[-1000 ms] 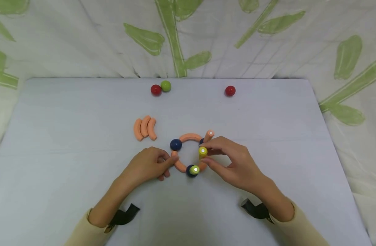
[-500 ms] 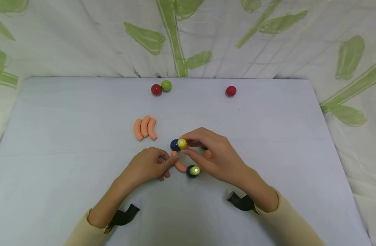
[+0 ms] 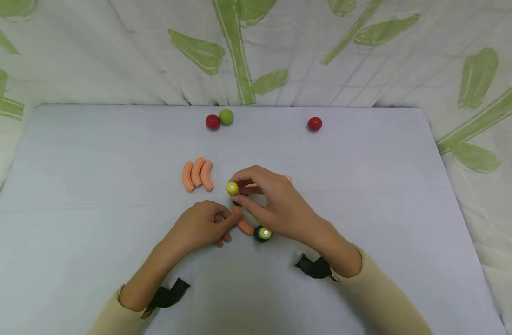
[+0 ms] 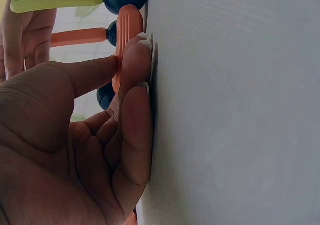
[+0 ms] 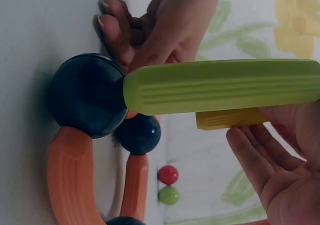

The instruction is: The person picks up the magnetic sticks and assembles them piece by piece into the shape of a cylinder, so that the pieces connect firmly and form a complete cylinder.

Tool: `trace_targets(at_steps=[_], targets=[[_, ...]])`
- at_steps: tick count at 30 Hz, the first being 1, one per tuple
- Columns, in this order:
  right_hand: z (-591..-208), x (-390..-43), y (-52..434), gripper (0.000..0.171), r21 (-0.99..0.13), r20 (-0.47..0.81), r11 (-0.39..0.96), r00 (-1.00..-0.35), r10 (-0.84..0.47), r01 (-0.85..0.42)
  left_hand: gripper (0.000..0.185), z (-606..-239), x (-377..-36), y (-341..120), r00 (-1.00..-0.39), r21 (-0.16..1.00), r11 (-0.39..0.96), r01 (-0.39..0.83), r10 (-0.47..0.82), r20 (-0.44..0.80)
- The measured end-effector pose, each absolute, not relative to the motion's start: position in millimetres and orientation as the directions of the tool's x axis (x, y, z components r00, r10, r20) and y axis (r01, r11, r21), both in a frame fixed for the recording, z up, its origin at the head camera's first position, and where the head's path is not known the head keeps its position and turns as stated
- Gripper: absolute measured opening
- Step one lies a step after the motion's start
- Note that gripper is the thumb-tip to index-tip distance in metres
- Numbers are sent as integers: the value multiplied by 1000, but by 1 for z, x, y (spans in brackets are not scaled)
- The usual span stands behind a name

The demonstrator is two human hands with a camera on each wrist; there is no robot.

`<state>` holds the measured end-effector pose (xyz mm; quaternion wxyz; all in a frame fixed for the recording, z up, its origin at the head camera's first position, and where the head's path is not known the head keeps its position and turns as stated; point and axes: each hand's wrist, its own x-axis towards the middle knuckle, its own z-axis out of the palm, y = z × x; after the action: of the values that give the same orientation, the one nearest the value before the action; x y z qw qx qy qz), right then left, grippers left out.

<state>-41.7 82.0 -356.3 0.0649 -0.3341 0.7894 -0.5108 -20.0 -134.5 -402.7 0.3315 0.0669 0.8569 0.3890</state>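
Carrying a short yellow ribbed plastic rod [image 3: 232,188], the right hand [image 3: 276,204] had crossed from the right side of the ring to its far-left joint within the last second; its fingers were grasping the rod upright, directly above the spot where a dark blue ball had been visible half a second earlier, that ball now hidden beneath rod and hand in the head view. The left hand [image 3: 201,225] had not shifted: its fingers pinched the curved orange ribbed plastic segment [image 3: 242,223] flat against the pale grey tabletop [image 3: 92,186], steadying the ring. A lime-green ribbed plastic rod [image 5: 220,87] stood upright on the near dark blue ball [image 5: 87,95], unchanged. The wrist view showed the yellow rod's end near the far blue ball [image 5: 139,133]; contact could not be confirmed. By judgement, the rod was at the point of being seated on that joint. Three spare orange curved pieces [image 3: 197,174] lay left of the ring, and two red balls [image 3: 212,122] and a green ball [image 3: 226,116] rested along the far edge.
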Motion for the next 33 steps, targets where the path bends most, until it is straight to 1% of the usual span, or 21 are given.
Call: trace_targets(at_steps=[8, 15, 21, 33], targets=[[-351, -41, 77, 24, -831, 227, 321, -804, -549, -454, 49, -403, -19, -136, -773, 709, 689, -153, 364, -520], [-353, -42, 74, 23, -818, 194, 370, -817, -543, -440, 50, -404, -19, -136, -775, 710, 690, -143, 368, -514], [-358, -43, 77, 22, -822, 197, 365, -820, -537, -436, 47, -404, -19, -135, -777, 711, 692, -126, 376, -504], [-368, -44, 77, 25, -814, 201, 382, -829, -521, -438, 46, -405, -19, -134, -779, 722, 677, -142, 374, -504]])
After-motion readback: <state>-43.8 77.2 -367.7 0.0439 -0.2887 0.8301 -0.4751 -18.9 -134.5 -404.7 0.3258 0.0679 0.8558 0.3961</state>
